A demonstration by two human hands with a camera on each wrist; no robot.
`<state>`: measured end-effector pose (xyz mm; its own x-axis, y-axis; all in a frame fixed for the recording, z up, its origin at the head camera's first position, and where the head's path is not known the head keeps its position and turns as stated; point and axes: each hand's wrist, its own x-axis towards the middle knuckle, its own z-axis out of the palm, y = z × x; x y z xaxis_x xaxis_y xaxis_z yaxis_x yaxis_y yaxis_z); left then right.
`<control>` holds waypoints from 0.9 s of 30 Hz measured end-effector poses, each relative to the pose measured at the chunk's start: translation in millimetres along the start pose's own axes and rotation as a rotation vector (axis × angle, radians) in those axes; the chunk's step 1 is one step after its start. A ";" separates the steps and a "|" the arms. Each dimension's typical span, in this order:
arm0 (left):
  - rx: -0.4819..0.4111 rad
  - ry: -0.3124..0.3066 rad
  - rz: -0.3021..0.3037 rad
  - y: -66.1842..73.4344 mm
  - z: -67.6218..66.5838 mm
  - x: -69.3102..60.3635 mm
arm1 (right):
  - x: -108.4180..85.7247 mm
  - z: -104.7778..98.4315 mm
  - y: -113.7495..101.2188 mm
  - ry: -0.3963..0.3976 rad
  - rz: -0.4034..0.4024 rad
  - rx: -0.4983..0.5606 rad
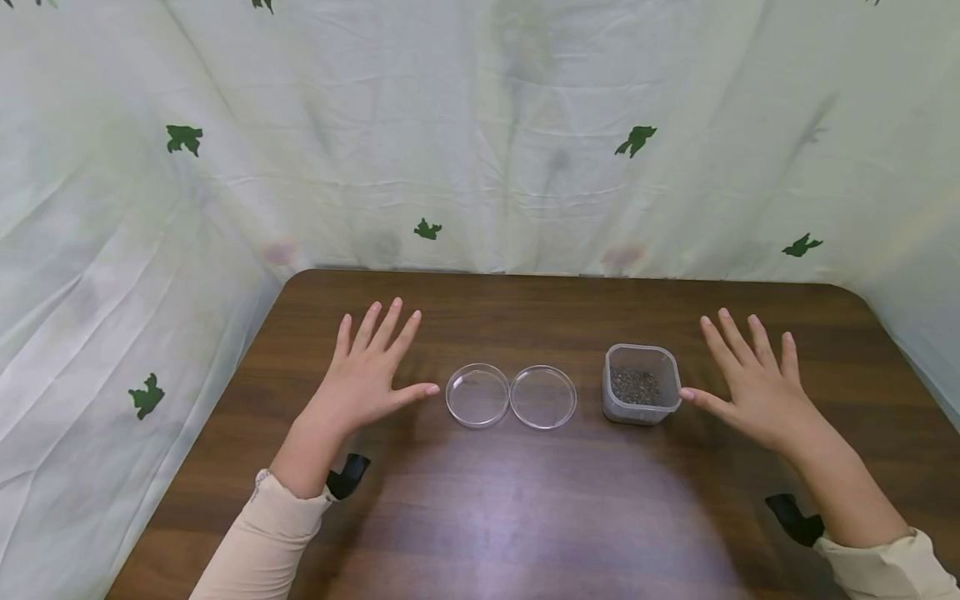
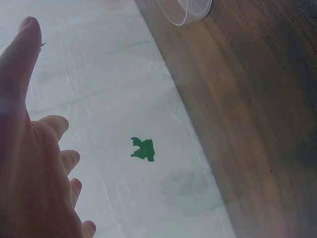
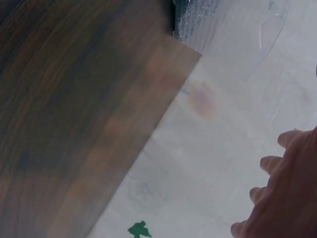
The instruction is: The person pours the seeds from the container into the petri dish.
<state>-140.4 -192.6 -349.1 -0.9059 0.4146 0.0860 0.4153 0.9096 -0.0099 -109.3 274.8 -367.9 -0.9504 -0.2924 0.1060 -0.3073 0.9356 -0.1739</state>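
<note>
Two clear, shallow round dishes, like petri dish halves, lie side by side at mid-table: the left dish (image 1: 477,397) and the right dish (image 1: 543,398). To their right stands a square clear plastic tub (image 1: 641,414) without a lid, partly filled with dark grey grains (image 1: 635,386). My left hand (image 1: 366,379) is held out left of the dishes, fingers spread, thumb pointing toward the left dish. The right hand (image 1: 761,396) is likewise spread, right of the tub; its thumb tip appears beside the tub's wall, and contact cannot be told. Neither hand holds anything.
The brown wood-grain table (image 1: 480,517) has rounded far corners. A pale cloth (image 1: 510,167) with green leaf-like patches hangs behind and at the sides. Black pieces (image 1: 348,476) protrude near both wrists, beside the cream sleeves (image 1: 273,533).
</note>
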 end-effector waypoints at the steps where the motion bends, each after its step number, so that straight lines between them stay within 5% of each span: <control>1: 0.000 0.000 0.001 -0.1 0.1 -0.3 | 0.2 -0.3 -0.3 0.000 -0.002 0.000; 16: -0.025 -0.006 0.039 0.4 2.8 -3.9 | 1.6 1.5 -3.1 -0.002 -0.029 0.021; 27: -0.077 0.101 0.119 5.7 15.1 -3.6 | 7.0 13.4 -7.3 0.086 -0.112 0.183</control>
<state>-136.0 -188.5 -364.4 -0.8385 0.5112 0.1883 0.5281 0.8477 0.0504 -114.3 263.2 -379.0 -0.9048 -0.3667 0.2163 -0.4213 0.8445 -0.3306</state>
